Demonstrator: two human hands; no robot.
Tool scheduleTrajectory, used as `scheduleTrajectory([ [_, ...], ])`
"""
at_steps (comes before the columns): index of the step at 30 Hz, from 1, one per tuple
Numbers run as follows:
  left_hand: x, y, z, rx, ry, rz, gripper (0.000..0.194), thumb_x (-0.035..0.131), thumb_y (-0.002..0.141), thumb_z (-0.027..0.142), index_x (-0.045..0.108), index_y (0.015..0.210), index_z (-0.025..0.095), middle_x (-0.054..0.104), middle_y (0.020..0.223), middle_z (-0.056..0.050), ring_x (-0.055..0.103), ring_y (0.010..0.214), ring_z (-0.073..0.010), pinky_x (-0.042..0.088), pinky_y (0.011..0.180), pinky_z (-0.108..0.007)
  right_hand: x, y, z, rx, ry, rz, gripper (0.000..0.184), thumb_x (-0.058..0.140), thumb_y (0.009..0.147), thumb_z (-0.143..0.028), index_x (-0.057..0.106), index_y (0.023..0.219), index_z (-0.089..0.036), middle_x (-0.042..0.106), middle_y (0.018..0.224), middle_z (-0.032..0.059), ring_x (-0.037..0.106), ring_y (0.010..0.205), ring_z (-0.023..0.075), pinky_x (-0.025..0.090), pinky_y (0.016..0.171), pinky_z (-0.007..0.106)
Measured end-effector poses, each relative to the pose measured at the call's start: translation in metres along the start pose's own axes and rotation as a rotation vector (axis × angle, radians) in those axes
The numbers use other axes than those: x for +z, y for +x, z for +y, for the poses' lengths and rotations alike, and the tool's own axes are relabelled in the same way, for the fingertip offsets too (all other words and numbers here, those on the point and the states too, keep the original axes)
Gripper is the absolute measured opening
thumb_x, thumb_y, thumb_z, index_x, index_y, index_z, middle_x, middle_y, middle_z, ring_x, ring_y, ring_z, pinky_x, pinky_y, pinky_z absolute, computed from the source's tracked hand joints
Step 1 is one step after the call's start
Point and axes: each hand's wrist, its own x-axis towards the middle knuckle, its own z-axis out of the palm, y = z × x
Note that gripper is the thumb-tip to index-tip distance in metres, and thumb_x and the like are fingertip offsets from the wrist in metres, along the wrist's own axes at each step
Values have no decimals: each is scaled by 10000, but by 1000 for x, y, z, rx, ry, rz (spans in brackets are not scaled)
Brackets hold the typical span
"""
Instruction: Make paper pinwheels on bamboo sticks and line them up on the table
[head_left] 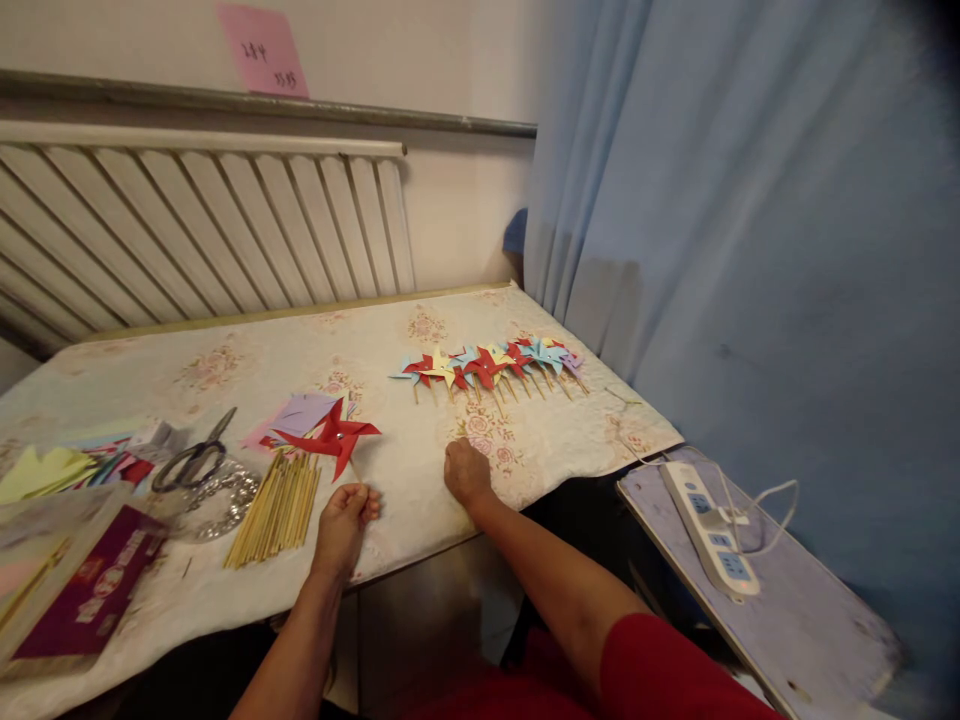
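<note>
My left hand (346, 522) pinches the stick of a red paper pinwheel (336, 436), whose blades stand upright above the fingers. To its left lies a bundle of thin wooden sticks (276, 510), and behind the pinwheel is a stack of coloured paper squares (301, 412). My right hand (466, 470) is closed and rests over the flowered tablecloth (405, 500); its fingers are curled away from view, so I cannot make out whether anything is in them. Beyond it, several finished pinwheels (486, 366) in red, yellow, blue and purple lie in a row.
Scissors (196, 458) and a clear dish of shiny pins (217, 500) sit left of the sticks. Cut paper (45, 472) and a purple box (94, 585) lie at far left. A power strip (709, 530) is on a side board at right, beside a blue curtain (750, 250).
</note>
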Motion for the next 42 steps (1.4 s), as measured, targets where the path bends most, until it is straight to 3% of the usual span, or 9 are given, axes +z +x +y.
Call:
scheduleTrajectory([
  [42,0,1,1,-19,15,6,338,789,634,345,574,803,145,654,705,-6,548,590,-89,462,583,-214,-3,0,2,-27,14,21,170,405,922,-233,570,912,-191,590,976,56,575,791,173,423,668,283],
])
